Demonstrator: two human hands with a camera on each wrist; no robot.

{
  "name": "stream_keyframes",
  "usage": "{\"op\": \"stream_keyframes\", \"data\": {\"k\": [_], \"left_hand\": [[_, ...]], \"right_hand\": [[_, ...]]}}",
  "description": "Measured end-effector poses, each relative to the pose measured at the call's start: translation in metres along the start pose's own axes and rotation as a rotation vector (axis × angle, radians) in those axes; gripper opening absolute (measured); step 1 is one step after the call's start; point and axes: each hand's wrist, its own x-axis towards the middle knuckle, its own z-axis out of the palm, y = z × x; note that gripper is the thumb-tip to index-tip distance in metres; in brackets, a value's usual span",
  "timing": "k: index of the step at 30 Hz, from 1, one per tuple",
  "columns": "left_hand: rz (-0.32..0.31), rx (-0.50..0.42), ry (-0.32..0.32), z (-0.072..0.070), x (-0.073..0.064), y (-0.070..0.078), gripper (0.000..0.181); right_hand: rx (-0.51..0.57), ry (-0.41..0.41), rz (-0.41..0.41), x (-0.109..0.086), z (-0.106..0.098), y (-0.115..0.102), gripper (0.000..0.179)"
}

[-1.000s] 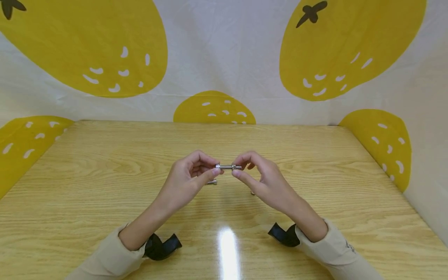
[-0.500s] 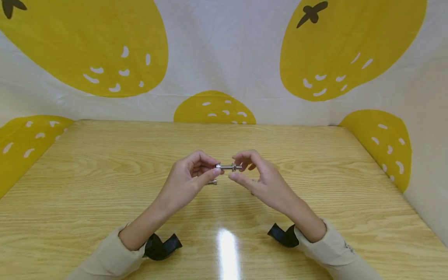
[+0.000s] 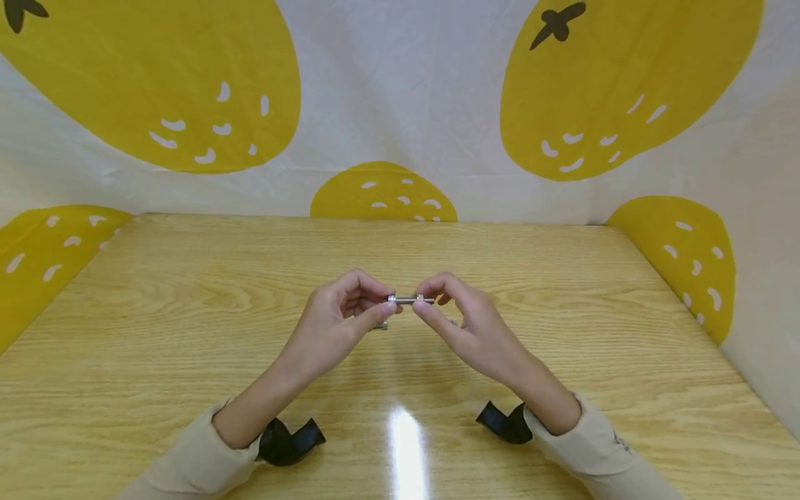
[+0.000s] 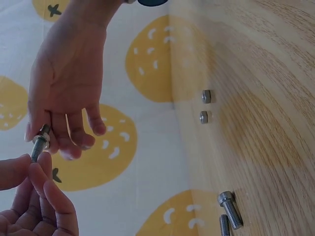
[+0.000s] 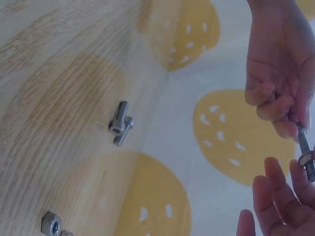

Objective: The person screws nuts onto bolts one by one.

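Note:
Over the table, my left hand (image 3: 334,316) pinches the head end of a metal bolt (image 3: 405,300) between thumb and fingers. The bolt lies level, pointing right in the head view. A hex nut (image 4: 41,139) sits on the shank near its far end, with the threaded tip showing past it. Thumb and index finger of my right hand (image 3: 465,323) pinch the nut (image 3: 420,298). In the right wrist view the bolt (image 5: 303,140) runs from the left hand (image 5: 280,73) down to the nut beside the right hand's fingers (image 5: 283,196). The bolt head is mostly hidden by the left fingertips.
Two spare bolts lie close together on the wooden table (image 3: 400,382): one socket-head bolt (image 4: 230,209) and another bolt (image 4: 224,225). Apart from them lie two loose nuts, one nut (image 4: 206,96) beside another nut (image 4: 204,117). A white cloth with yellow fruit shapes (image 3: 400,104) hangs behind.
My right thumb and index finger pinched the nut, parted from it half a second ago, and now pinch it again. The left hand keeps its hold on the bolt, almost still.

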Motion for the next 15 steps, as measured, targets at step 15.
{"op": "stream_keyframes", "data": {"k": [15], "left_hand": [[-0.009,0.013,0.007,-0.0004,0.0001,-0.0002,0.016]], "right_hand": [[0.012,0.008,-0.037,0.0009,-0.0027,-0.0012,0.027]]}}
